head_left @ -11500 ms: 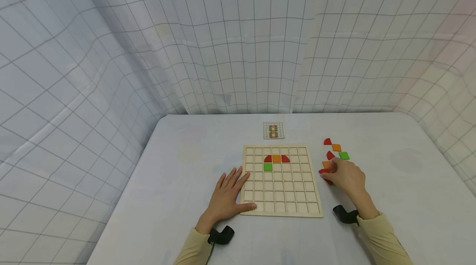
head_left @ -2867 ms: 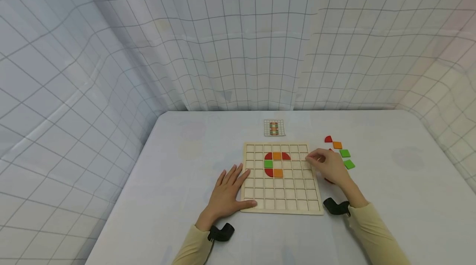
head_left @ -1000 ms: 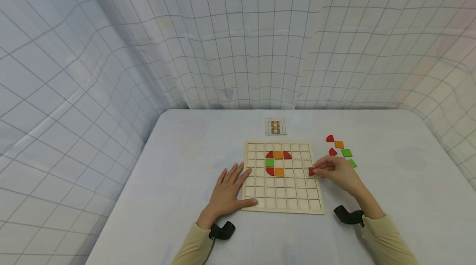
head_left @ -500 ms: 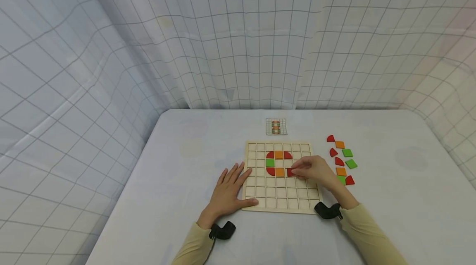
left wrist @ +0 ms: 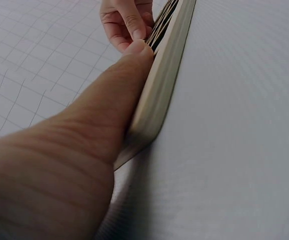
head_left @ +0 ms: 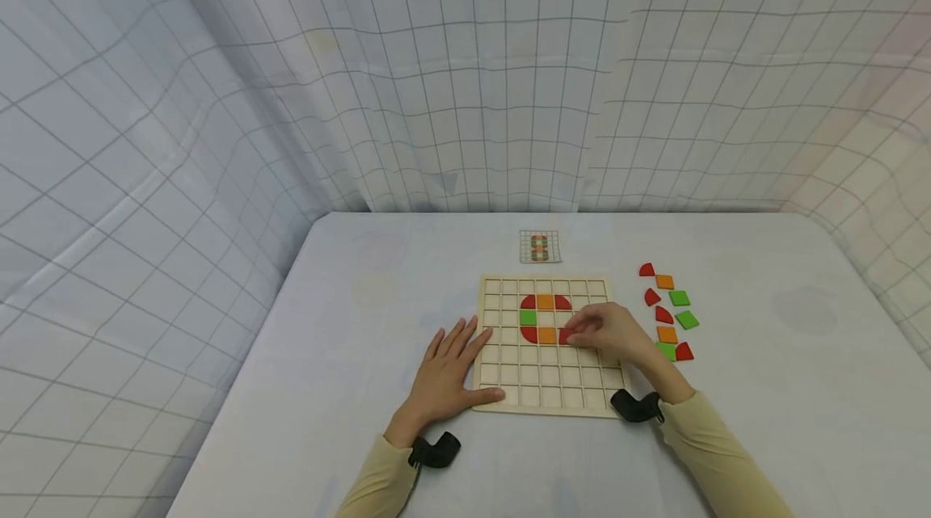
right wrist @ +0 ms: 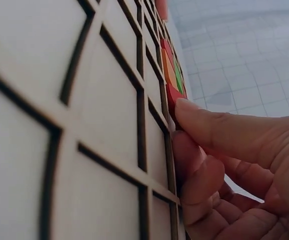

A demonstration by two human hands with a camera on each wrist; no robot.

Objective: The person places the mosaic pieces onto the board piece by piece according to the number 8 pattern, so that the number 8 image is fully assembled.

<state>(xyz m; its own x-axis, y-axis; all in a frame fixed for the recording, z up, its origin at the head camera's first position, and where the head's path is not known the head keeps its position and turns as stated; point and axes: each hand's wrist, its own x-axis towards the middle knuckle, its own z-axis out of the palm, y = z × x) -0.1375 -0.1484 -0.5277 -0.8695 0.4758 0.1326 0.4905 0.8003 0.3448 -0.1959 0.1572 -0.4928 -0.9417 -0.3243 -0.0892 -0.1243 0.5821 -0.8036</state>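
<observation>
My right hand [head_left: 609, 334] pinches a red quarter-circle tile [head_left: 563, 337] between thumb and fingers, at the cell just right of an orange square tile [head_left: 547, 335]. In the right wrist view, the thumb lies along the red tile [right wrist: 173, 97] at the cell's edge. The wooden grid board [head_left: 550, 398] bears a row of red, orange and red tiles, a green square [head_left: 528, 317] under its left end, then a red quarter-circle [head_left: 528, 334]. My left hand [head_left: 445, 381] rests with spread fingers over the board's left edge, thumb on its near corner.
Right of the board lie several loose tiles, among them a red quarter-circle [head_left: 647, 270], an orange square [head_left: 665, 282] and a green square [head_left: 687, 320]. A small printed pattern card [head_left: 540, 246] lies behind the board. White gridded curtains [head_left: 465, 98] surround the table.
A red quarter-circle and an orange square joined the board's third row. My right hand then carried another red quarter-circle leftward from the board's right side to that row. The left hand stayed still.
</observation>
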